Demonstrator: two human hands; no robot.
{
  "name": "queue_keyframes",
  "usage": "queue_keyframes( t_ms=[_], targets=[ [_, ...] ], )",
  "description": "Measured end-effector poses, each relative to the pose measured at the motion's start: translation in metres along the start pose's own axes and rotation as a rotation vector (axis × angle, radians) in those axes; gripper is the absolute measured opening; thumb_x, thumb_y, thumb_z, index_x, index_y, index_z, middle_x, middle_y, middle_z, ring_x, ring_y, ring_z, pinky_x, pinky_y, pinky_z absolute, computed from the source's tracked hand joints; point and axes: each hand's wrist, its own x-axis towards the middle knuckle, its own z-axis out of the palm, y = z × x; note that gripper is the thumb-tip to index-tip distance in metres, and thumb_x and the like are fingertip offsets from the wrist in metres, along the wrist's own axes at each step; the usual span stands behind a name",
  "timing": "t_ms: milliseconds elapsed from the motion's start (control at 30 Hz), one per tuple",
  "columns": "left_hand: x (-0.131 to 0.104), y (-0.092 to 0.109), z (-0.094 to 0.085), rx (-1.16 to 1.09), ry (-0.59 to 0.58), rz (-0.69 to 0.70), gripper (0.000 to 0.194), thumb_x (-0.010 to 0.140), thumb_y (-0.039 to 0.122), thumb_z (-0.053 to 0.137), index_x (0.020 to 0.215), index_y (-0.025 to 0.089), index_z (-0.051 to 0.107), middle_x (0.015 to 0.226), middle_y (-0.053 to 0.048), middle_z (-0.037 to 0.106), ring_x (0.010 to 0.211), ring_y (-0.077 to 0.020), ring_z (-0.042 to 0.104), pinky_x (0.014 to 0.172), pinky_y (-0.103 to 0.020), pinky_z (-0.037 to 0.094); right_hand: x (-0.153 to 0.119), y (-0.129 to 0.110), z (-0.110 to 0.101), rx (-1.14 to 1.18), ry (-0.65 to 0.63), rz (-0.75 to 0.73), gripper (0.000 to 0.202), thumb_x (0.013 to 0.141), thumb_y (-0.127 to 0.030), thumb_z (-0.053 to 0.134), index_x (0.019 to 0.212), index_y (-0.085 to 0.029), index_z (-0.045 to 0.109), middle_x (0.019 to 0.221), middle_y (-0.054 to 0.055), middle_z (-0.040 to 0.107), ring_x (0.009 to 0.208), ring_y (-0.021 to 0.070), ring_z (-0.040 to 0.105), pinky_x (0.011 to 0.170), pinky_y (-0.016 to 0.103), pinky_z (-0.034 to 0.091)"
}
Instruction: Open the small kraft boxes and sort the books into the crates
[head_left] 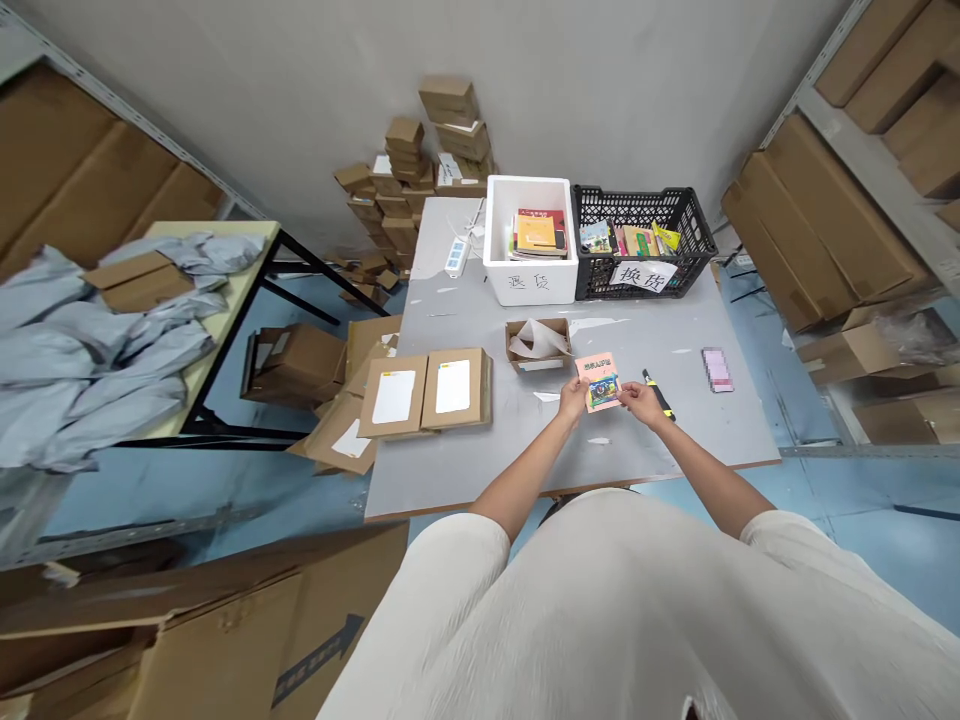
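A gray surface (517,455) holds a white foam bin (532,290) and black plastic crate (645,285) beyond the hands (606,398), labeled cardboard boxes (425,392) left, a utility knife (659,395) right.

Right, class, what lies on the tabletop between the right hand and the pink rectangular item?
In the head view, a black-and-yellow cutter, close by the right hand; beyond it, bare grey tabletop up to the pink item.
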Motion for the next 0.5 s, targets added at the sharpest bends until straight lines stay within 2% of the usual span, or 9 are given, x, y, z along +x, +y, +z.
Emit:
queue_keyframes(
  t_ms=[100,267,367,500],
  targets=[
    [-0.002,0.006,-0.005,0.092,-0.068,0.026,0.036,0.085,0.052,0.087,0.094,0.020,0.073,0.088,-0.005,0.082,0.087,-0.0223,0.078,0.085,-0.035,0.064,-0.001,-0.011,0.001,0.136,0.063,0.003,0.046,0.070,-0.059,0.085,0.092,-0.022,0.070,0.069,0.001,0.071,0.065,0.0196,0.067,0.058,0.029,0.050],
    [-0.007,0.011,-0.008,0.280,-0.233,0.022,0.031,0.086,0.045,0.087,0.089,0.019,0.070,0.080,-0.004,0.080,0.067,-0.0152,0.073,0.070,-0.027,0.058,0.000,-0.029,-0.003,0.260,0.202,-0.007,0.054,0.064,-0.063,0.088,0.093,-0.022,0.069,0.067,-0.001,0.069,0.060,0.0166,0.065,0.056,0.028,0.052],
    [-0.005,0.015,-0.003,0.318,-0.238,0.021,0.029,0.089,0.042,0.084,0.086,0.020,0.066,0.072,-0.004,0.077,0.062,-0.0143,0.069,0.070,-0.028,0.057,0.000,-0.037,-0.009,0.299,0.211,0.007,0.053,0.064,-0.058,0.091,0.096,-0.021,0.070,0.071,-0.001,0.072,0.065,0.0167,0.068,0.063,0.031,0.059],
    [0.006,0.025,0.011,0.286,-0.180,0.048,0.024,0.089,0.039,0.083,0.088,0.020,0.069,0.072,-0.002,0.075,0.064,-0.0154,0.069,0.075,-0.031,0.058,0.007,-0.049,-0.021,0.359,0.140,0.008,0.049,0.068,-0.049,0.094,0.101,-0.021,0.071,0.082,0.003,0.078,0.076,0.0191,0.076,0.075,0.033,0.065]
  ],
)
